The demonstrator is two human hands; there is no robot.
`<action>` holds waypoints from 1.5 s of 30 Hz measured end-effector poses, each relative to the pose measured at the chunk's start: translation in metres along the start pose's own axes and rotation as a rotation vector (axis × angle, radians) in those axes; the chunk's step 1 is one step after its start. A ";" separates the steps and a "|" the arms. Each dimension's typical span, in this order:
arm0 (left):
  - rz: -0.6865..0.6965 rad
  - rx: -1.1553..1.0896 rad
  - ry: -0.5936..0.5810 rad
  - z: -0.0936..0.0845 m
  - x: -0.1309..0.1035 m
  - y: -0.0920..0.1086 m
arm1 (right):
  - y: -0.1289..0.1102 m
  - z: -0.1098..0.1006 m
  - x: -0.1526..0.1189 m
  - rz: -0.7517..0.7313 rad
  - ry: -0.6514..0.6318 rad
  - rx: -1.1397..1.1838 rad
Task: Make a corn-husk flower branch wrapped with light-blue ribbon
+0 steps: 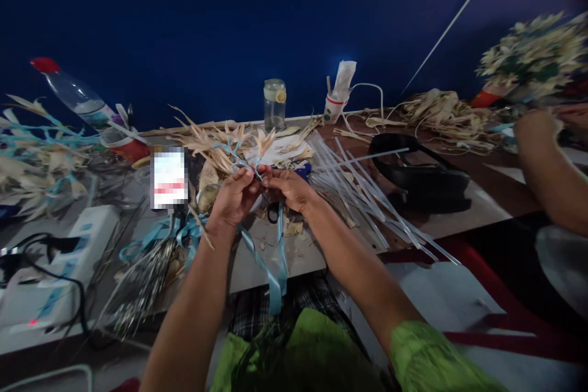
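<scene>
My left hand (234, 196) and my right hand (290, 187) meet over the middle of the table (482, 205). Between their fingertips they pinch a thin stem wrapped in light blue ribbon (242, 162), with dry straw-coloured leaves (266, 138) at its top. The ribbon's loose tails (271, 269) hang down from my hands over the table's front edge. Directly under my hands lie leaf scraps and a dark scissor handle (273, 213).
Clear plastic strips (367, 196) fan out to the right, next to a black bag (422, 174). A jar (274, 104), a paper cup (333, 107), a bottle (80, 98), a power strip (59, 269) and wire bundles (142, 282) surround me. Another person's arm (549, 168) works at right.
</scene>
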State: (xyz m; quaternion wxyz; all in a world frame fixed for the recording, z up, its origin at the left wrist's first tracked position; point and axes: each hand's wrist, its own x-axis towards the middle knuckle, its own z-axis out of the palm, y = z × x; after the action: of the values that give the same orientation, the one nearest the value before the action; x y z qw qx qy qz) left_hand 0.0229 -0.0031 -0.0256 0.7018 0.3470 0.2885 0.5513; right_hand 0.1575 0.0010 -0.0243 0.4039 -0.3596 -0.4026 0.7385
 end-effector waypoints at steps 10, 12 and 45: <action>-0.059 -0.106 0.016 -0.001 0.000 0.000 | 0.000 -0.001 -0.001 0.017 -0.095 0.074; -0.057 -0.126 0.010 -0.002 -0.001 0.000 | -0.002 -0.001 -0.002 0.018 -0.102 0.072; 0.144 0.288 0.351 0.000 0.005 -0.005 | 0.014 -0.009 0.013 -0.250 0.199 -0.567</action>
State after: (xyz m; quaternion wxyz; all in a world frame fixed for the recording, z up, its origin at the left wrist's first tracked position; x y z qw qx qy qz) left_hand 0.0272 0.0007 -0.0295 0.5431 0.3619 0.4561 0.6050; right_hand 0.1554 0.0103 -0.0429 0.4124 -0.4760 -0.5918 0.5031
